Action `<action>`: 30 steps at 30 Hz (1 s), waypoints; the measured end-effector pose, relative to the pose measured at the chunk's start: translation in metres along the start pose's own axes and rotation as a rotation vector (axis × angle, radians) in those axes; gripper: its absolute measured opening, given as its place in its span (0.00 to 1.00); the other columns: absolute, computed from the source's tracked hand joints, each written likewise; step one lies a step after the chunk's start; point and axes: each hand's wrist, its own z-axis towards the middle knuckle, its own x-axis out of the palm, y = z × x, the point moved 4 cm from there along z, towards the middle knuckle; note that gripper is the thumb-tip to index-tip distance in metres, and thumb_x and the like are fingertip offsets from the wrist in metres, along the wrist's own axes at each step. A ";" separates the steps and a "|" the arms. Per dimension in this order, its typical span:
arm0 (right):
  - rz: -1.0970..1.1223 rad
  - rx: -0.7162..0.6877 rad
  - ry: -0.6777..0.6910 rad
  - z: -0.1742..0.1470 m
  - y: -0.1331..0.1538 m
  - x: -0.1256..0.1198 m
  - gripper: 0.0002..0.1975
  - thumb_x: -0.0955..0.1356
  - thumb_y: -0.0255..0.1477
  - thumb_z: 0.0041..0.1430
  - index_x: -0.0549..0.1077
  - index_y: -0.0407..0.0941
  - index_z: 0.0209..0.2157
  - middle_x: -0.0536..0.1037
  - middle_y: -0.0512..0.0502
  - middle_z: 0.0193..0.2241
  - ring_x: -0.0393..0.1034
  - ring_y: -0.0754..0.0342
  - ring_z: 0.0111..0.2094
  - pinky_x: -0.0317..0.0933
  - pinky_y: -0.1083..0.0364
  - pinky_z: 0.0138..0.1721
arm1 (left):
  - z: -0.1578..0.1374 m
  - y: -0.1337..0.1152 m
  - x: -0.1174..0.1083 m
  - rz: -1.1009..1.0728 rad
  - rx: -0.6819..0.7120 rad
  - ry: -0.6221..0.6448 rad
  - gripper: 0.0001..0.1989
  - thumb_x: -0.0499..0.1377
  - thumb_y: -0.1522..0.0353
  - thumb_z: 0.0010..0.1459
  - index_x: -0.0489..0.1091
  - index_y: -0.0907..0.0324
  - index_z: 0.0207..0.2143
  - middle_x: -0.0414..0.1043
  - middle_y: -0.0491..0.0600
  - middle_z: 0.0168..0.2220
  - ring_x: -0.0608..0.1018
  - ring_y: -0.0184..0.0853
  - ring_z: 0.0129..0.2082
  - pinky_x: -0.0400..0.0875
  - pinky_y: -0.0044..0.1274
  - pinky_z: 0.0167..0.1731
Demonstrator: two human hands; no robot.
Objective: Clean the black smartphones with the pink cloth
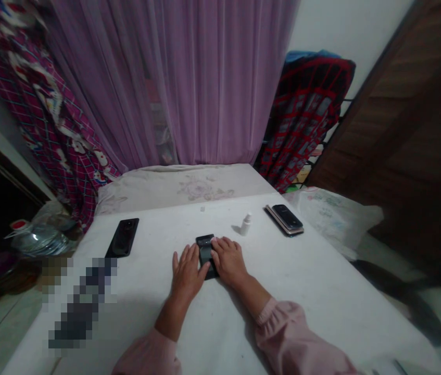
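Observation:
A dark smartphone (205, 252) lies flat on the white-covered table in front of me, partly hidden by both hands. My left hand (187, 273) rests palm down at its left side, fingers stretched and apart, with the thumb over the phone's lower part. On the phone's right side, my right hand (231, 262) is bent inward, its fingers close together. A small pale bit shows at its fingertips, too small to name. Just beyond that hand stands a small white spray bottle (246, 225).
Another black phone (124, 238) lies at the left, near a pixelated patch. Stacked phones (287, 217) sit at the right table edge (345, 260). A plastic bag (333, 216) is beyond that edge. Purple curtains (220, 78) hang behind; a large water bottle (36, 239) stands left of the table.

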 end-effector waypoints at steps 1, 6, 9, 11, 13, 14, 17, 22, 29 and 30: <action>-0.010 0.005 -0.005 0.009 0.000 0.001 0.21 0.57 0.34 0.68 0.66 0.46 0.58 0.69 0.44 0.58 0.57 0.45 0.60 0.49 0.43 0.57 | 0.000 0.000 -0.001 0.000 -0.001 0.003 0.25 0.50 0.62 0.65 0.58 0.61 0.62 0.60 0.56 0.62 0.60 0.46 0.64 0.48 0.47 0.61; -0.029 0.008 0.000 0.032 -0.001 0.005 0.21 0.56 0.34 0.68 0.65 0.48 0.58 0.69 0.44 0.58 0.57 0.46 0.59 0.50 0.44 0.56 | 0.000 -0.001 -0.002 -0.013 -0.002 0.019 0.25 0.50 0.63 0.65 0.59 0.62 0.62 0.59 0.56 0.63 0.59 0.46 0.64 0.47 0.47 0.61; -0.002 0.002 -0.020 0.013 -0.004 0.008 0.21 0.56 0.33 0.67 0.64 0.48 0.59 0.67 0.44 0.59 0.57 0.45 0.60 0.48 0.43 0.57 | 0.000 -0.001 -0.002 -0.025 -0.003 0.033 0.25 0.49 0.63 0.65 0.58 0.61 0.62 0.58 0.56 0.63 0.59 0.46 0.64 0.47 0.47 0.62; 0.013 -0.011 -0.030 -0.009 -0.006 0.010 0.22 0.56 0.33 0.67 0.64 0.47 0.60 0.67 0.44 0.60 0.56 0.45 0.60 0.48 0.42 0.58 | 0.000 0.000 -0.001 -0.032 -0.007 0.050 0.25 0.49 0.63 0.65 0.57 0.62 0.62 0.57 0.56 0.64 0.58 0.46 0.64 0.46 0.47 0.62; 0.021 -0.019 -0.055 -0.031 -0.007 0.011 0.22 0.57 0.32 0.67 0.63 0.47 0.60 0.66 0.44 0.60 0.56 0.45 0.60 0.47 0.43 0.58 | 0.002 0.001 0.000 -0.042 -0.008 0.067 0.26 0.48 0.63 0.65 0.56 0.62 0.63 0.57 0.56 0.64 0.57 0.46 0.65 0.45 0.47 0.62; 0.020 -0.021 -0.065 -0.038 -0.006 0.011 0.22 0.57 0.32 0.67 0.63 0.47 0.60 0.66 0.44 0.60 0.56 0.46 0.60 0.47 0.43 0.58 | 0.003 0.001 0.001 -0.047 -0.004 0.076 0.26 0.48 0.63 0.65 0.56 0.62 0.63 0.56 0.55 0.64 0.57 0.46 0.65 0.44 0.47 0.62; 0.012 -0.004 -0.080 -0.040 -0.005 0.011 0.21 0.57 0.32 0.67 0.64 0.47 0.59 0.67 0.43 0.59 0.56 0.46 0.60 0.47 0.43 0.58 | 0.006 0.001 0.002 -0.060 0.014 0.130 0.27 0.48 0.63 0.64 0.54 0.61 0.64 0.54 0.54 0.65 0.55 0.45 0.66 0.43 0.47 0.62; 0.006 0.066 -0.100 0.005 -0.009 0.009 0.20 0.58 0.32 0.67 0.66 0.46 0.58 0.69 0.42 0.58 0.58 0.44 0.60 0.49 0.41 0.57 | 0.018 0.005 -0.001 -0.084 0.012 0.289 0.28 0.48 0.64 0.63 0.51 0.59 0.65 0.49 0.53 0.67 0.51 0.43 0.67 0.39 0.46 0.63; 0.159 0.025 -0.138 0.013 -0.040 0.013 0.21 0.55 0.33 0.68 0.70 0.47 0.54 0.73 0.44 0.54 0.62 0.47 0.57 0.56 0.44 0.55 | 0.041 0.023 -0.030 -0.062 0.061 0.334 0.25 0.54 0.66 0.59 0.61 0.49 0.60 0.58 0.48 0.64 0.58 0.41 0.65 0.45 0.43 0.62; 0.179 -0.011 -0.155 0.006 -0.043 0.013 0.21 0.54 0.33 0.68 0.70 0.46 0.55 0.73 0.44 0.54 0.63 0.47 0.56 0.56 0.45 0.55 | 0.039 0.023 -0.032 -0.058 0.039 0.300 0.24 0.53 0.66 0.60 0.61 0.51 0.60 0.59 0.50 0.63 0.60 0.41 0.64 0.47 0.41 0.62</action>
